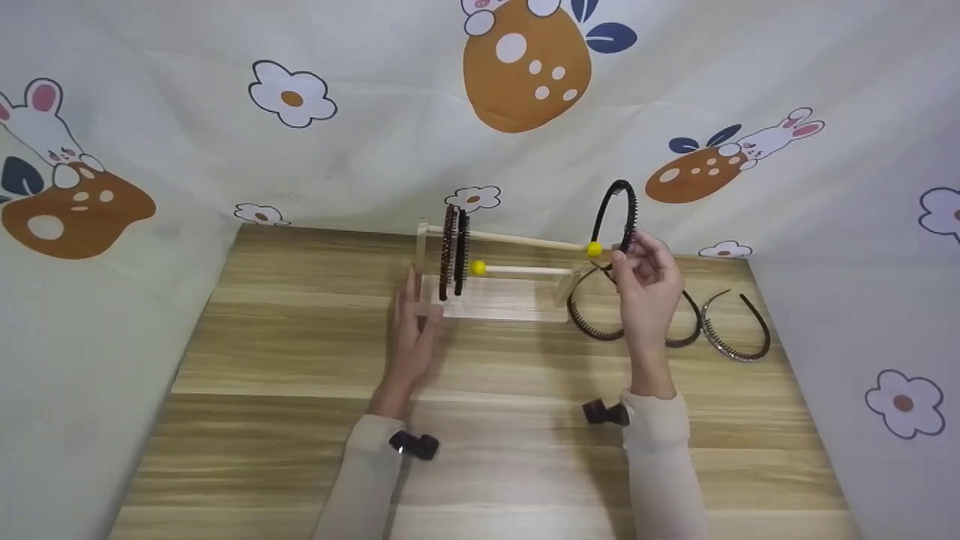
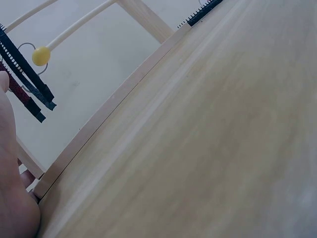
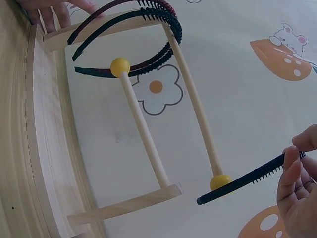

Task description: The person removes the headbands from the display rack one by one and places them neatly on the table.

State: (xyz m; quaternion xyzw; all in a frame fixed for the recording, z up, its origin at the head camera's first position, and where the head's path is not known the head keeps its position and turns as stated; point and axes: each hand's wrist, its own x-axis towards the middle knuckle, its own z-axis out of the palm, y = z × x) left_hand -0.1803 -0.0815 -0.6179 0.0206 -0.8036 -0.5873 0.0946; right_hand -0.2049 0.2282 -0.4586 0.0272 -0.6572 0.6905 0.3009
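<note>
A wooden rack (image 1: 499, 309) with two dowels, each tipped with a yellow ball, stands on the table. My left hand (image 1: 414, 341) holds its left end, thumb in front and fingers along the outer side. Two toothed headbands, one brown (image 1: 447, 255) and one black (image 1: 463, 255), hang on the upper dowel (image 1: 525, 241) near that end. By the dowel's right tip, my right hand (image 1: 651, 289) pinches another black headband (image 1: 616, 187) between thumb and fingers. In the right wrist view, this headband's free end (image 3: 218, 194) passes in front of the yellow ball (image 3: 220, 180).
Right of the rack, several headbands lie on the wood-grain table (image 1: 480, 435), among them a black one (image 1: 596, 330) partly behind my right forearm and one with a shiny band (image 1: 724, 346). A patterned cloth (image 1: 375, 150) rises behind and on both sides.
</note>
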